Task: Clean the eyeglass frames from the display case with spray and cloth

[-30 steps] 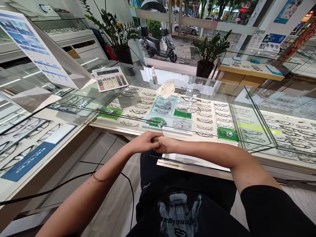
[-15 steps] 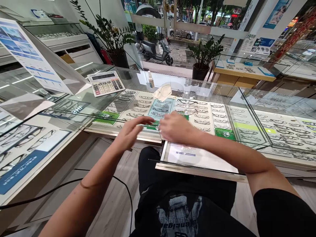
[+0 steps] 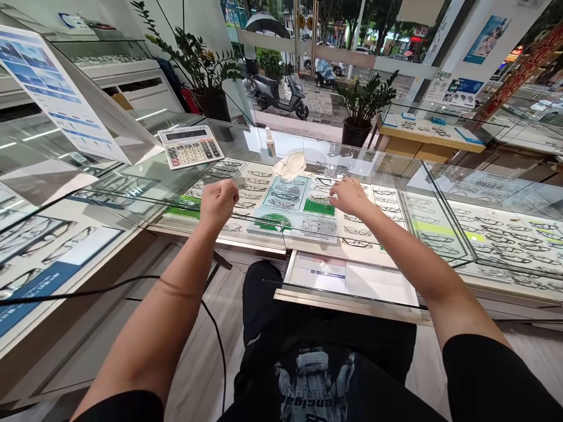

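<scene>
Head cam: left hand (image 3: 219,199) is balled in a loose fist over the glass counter (image 3: 255,245), can't tell if anything's inside. Right hand (image 3: 349,196) has its fingers spread a bit and half bent, black glasses (image 3: 324,181) right by it at 10 o'clock, contact unclear. Cloth (image 3: 290,165)'s further out that way; calculator (image 3: 191,147)'s at the left's 11.
</scene>
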Tool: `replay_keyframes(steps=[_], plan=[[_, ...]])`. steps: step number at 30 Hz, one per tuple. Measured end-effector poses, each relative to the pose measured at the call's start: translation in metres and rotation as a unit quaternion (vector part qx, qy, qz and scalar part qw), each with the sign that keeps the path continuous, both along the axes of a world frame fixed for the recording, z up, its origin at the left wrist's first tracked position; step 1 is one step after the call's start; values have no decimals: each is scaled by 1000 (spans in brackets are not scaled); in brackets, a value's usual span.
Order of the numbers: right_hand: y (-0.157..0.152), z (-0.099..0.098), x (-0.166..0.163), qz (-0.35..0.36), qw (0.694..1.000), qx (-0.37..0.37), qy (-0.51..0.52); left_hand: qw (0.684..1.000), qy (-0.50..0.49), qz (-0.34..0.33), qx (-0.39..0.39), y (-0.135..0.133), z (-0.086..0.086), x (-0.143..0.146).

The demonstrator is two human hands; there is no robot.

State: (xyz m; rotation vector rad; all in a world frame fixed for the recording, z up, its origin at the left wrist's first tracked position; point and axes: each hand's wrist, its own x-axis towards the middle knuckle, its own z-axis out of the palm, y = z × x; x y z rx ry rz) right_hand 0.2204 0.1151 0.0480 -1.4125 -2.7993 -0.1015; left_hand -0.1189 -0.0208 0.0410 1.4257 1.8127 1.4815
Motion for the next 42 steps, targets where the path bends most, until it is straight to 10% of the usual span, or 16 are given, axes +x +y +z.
replay_keyframes(steps=[8,12,20,29,42], plan=[[3,-11,-15,-31,999,40,-9,975,-94,141,145,41,-12,-8],[-8,1,-11,-35,999,31,18,966,-90,103,220,46,-21,-14],[-117,47,14,98,961,-223,130,990,18,139,26,57,-47,-32],[-143,-59,9,99,977,-189,-22,985,86,147,-24,47,-45,-16],[-19,-173,-12,72,997,12,4,979,115,147,-78,38,-31,-6]])
